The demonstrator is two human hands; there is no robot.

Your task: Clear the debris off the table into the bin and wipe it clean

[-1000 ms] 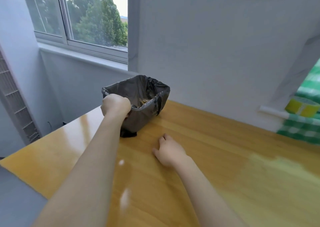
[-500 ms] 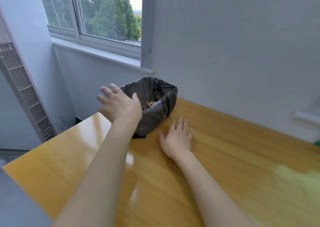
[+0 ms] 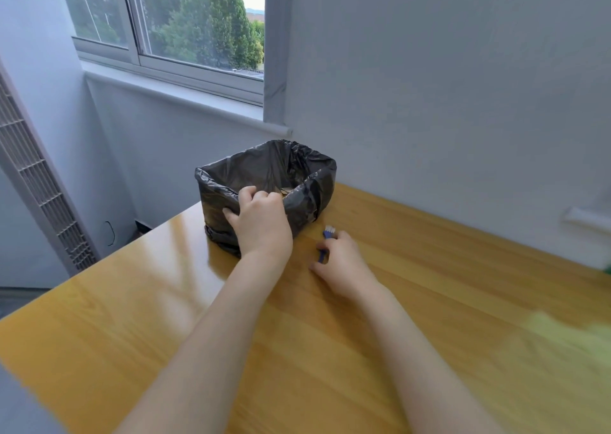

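So the bin (image 3: 309,199), lined with a black bag, sat on the wooden table (image 3: 324,351) up at the far corner, roughly 11 o'clock from the middle of the tabletop and close to the grey wall (image 3: 446,86). A few yellowish scraps (image 3: 287,189) were just visible down inside it.

The left hand (image 3: 263,227) had hold of the bin's near rim. The fingers were curled over the edge into the bag, with the thumb pressed against the outside wall, so it was a proper closed grip on the bin.

The right hand (image 3: 345,263) was down on the table at about 4 o'clock from the bin, just beside it but not touching it. Its fingers were curled round a small blue thing with white bristles poking out the top toward 12 o'clock. That was a little brush (image 3: 327,237) as far as I could tell, since that bit was kind of blurry. The heel of the hand looked to be resting on the wood.

Over at 3 o'clock near the right edge of the table there was a yellow-green cloth (image 3: 568,334), well apart from both hands and smeared by blur. The window (image 3: 185,30) with trees outside was up at 11 o'clock behind the bin.
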